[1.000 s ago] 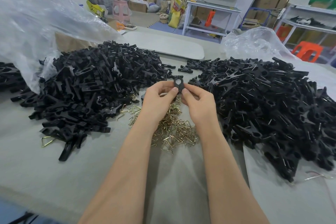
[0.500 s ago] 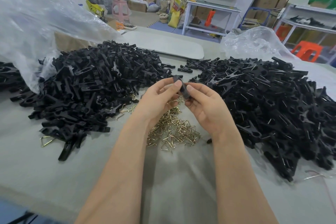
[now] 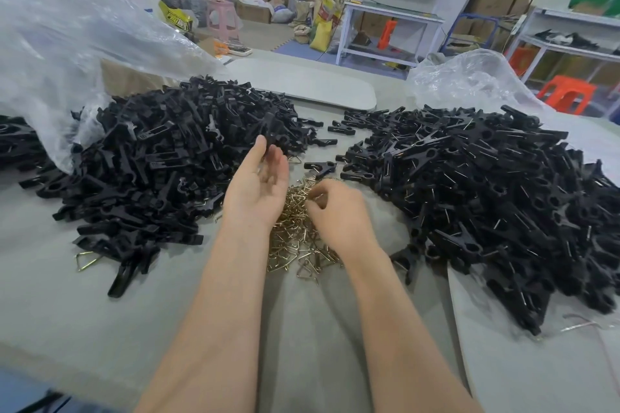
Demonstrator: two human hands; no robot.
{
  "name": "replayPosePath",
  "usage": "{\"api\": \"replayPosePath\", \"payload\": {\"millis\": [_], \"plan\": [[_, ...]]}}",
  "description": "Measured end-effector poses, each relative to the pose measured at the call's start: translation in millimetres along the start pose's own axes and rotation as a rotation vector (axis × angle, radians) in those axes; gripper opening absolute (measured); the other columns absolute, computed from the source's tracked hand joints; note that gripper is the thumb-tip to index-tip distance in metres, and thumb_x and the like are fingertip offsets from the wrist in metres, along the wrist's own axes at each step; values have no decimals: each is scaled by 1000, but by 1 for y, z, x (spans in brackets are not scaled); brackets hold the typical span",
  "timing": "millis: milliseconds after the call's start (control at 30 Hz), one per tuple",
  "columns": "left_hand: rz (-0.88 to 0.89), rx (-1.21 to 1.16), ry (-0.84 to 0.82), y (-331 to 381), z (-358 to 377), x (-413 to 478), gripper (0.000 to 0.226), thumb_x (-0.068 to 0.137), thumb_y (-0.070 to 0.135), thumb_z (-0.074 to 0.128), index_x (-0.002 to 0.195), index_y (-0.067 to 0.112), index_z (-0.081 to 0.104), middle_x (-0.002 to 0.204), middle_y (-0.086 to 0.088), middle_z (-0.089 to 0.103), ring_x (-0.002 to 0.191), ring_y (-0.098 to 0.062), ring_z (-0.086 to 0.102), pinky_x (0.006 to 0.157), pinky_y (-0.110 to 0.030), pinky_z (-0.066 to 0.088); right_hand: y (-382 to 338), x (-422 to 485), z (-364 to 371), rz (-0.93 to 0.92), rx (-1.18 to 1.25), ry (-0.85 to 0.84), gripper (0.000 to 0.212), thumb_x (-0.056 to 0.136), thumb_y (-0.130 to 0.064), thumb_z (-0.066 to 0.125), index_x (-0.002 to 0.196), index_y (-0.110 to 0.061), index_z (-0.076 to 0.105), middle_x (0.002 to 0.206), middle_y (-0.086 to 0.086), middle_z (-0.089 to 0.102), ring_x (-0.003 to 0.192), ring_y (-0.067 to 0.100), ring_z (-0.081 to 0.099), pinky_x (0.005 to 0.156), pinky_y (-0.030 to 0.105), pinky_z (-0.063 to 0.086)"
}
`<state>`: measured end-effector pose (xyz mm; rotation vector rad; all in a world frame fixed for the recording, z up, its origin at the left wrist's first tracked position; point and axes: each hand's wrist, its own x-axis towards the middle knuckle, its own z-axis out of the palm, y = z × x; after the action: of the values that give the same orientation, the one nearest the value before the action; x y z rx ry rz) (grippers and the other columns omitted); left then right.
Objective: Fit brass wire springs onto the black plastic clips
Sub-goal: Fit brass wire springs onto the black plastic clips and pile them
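Observation:
A heap of black plastic clips (image 3: 161,161) without springs lies at the left. A second heap of clips (image 3: 486,198), with wire showing on them, lies at the right. Between them sits a small pile of brass wire springs (image 3: 302,248). My left hand (image 3: 258,184) is open, palm turned inward, its fingertips at the near edge of the left heap. My right hand (image 3: 339,214) rests on the spring pile with thumb and fingers pinched on a spring. One loose clip (image 3: 320,167) lies just beyond my hands.
A clear plastic bag (image 3: 67,54) overhangs the left heap, and another bag (image 3: 469,77) sits behind the right heap. A stray spring (image 3: 87,260) lies at the left heap's near edge. The grey table (image 3: 302,329) reaches toward me. Shelves and cartons stand far behind.
Both hands held one black clip between them. That clip has left my hands. The left hand opened and moved toward the left heap; the right hand dropped onto the spring pile.

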<state>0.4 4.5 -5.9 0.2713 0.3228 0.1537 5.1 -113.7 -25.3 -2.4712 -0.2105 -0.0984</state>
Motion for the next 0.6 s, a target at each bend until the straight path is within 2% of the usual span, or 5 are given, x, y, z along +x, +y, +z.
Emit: {"api": "replayPosePath", "payload": {"millis": [67,133,267,467,600], "plan": [[-10,13,37,0,-1,0,17,85,15,69,90,4,58,90,-5,57,81,-10,58,67,-20,53,4,3,-4,22,114,33,16,91,-22,60,106,-21,66,94,-5,69,75,2,57,63,11,41],[-21,-25,48,1,-1,1,17,84,13,70,91,3,58,89,-6,55,77,-10,57,62,-18,54,7,3,-9,45,237,80,17,91,-22,61,108,-22,65,86,-13,66,73,-4,55,61,5,34],[-59,-71,4,1,2,0,11,81,0,67,91,-2,62,90,-14,58,77,-15,63,69,-23,59,11,4,-19,72,517,117,24,90,-15,62,113,-20,65,97,-2,71,88,9,66,83,24,52],[-83,-59,-65,-1,3,-2,23,84,-2,63,107,-4,60,94,-14,60,85,-17,63,73,-24,58,11,4,-21,76,720,-1,26,91,2,56,95,-22,65,91,4,66,79,14,68,72,25,58],[-87,-61,-69,-1,4,-2,17,83,-1,64,100,-4,60,93,-15,59,82,-17,63,74,-25,58,13,3,-21,50,681,-146,32,88,5,58,93,-26,65,88,2,62,76,10,66,76,26,58]]}}
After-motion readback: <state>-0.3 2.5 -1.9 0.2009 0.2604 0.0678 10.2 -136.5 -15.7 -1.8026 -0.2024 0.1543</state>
